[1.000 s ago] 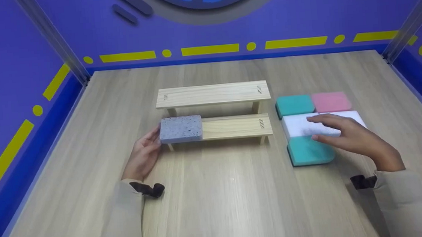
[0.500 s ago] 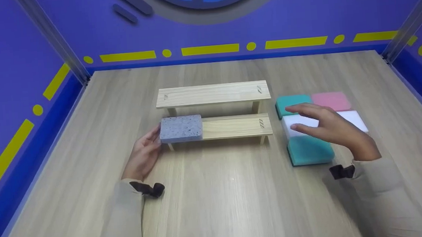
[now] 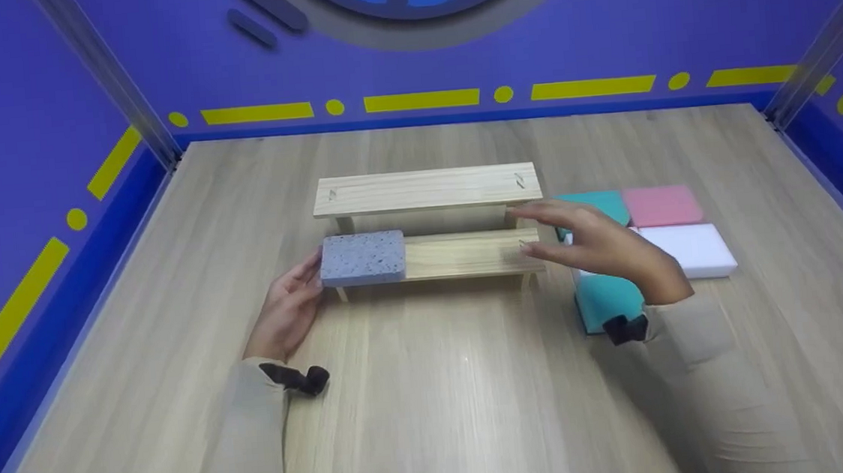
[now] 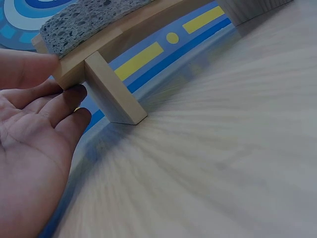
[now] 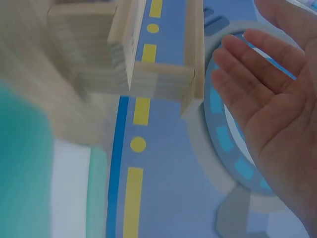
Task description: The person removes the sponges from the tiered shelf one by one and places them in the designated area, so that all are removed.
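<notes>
A grey porous sponge (image 3: 363,257) lies flat on the left part of the front wooden shelf (image 3: 468,254), a plank on short legs. My left hand (image 3: 284,311) holds that shelf's left end beside the sponge. In the left wrist view the thumb (image 4: 29,69) meets the plank's end near the sponge, the other fingers lower at its underside. Over the right end of the front shelf hovers my right hand (image 3: 603,245), holding nothing, its thumb apart from its fingers. The right wrist view shows its bare palm (image 5: 282,119).
A second wooden shelf (image 3: 425,189) stands behind the front one. On the right lie a teal sponge (image 3: 603,203), a pink sponge (image 3: 662,205), white sponge material (image 3: 686,249) and a nearer teal sponge (image 3: 607,301). Blue panels (image 3: 415,64) wall the table's back and sides.
My right hand has moved left, from above the white and teal sponges to above the front shelf's right end. The left hand and the grey sponge have stayed put.
</notes>
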Action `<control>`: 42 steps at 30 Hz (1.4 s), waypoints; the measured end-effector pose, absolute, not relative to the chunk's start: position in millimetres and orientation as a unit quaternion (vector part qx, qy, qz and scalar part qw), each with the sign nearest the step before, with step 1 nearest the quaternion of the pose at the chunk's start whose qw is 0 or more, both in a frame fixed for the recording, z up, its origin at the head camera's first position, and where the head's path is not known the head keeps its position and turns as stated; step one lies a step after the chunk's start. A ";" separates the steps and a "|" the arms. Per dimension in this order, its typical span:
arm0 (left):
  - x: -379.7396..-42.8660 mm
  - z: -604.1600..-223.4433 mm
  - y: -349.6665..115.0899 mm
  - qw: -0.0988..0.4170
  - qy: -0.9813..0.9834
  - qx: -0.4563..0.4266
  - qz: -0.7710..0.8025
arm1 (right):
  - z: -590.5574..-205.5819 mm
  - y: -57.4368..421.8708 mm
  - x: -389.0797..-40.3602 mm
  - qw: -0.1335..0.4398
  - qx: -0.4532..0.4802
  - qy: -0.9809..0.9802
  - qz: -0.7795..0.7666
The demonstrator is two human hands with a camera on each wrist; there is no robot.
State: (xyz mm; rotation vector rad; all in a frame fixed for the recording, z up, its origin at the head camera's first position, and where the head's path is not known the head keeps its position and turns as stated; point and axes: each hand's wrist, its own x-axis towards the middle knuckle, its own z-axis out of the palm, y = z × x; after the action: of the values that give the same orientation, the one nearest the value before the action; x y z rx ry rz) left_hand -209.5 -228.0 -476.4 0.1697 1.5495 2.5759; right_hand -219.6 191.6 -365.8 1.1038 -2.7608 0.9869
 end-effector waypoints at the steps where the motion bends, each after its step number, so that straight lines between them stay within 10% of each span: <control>1: -209.5 -476.5 -227.9 0.065 0.513 0.057 0.854 | -365.2 187.5 -220.6 0.002 0.355 -0.880 0.316; 42: -209.2 -476.8 -227.0 0.061 0.515 0.058 0.853 | -374.3 59.6 -232.7 -0.035 0.410 -0.858 0.308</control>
State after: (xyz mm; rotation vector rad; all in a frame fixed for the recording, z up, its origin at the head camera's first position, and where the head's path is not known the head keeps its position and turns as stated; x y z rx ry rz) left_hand -209.2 -227.0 -476.8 0.1747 1.5569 2.5823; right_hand -232.7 59.6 -374.3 1.3165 -2.7570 0.9885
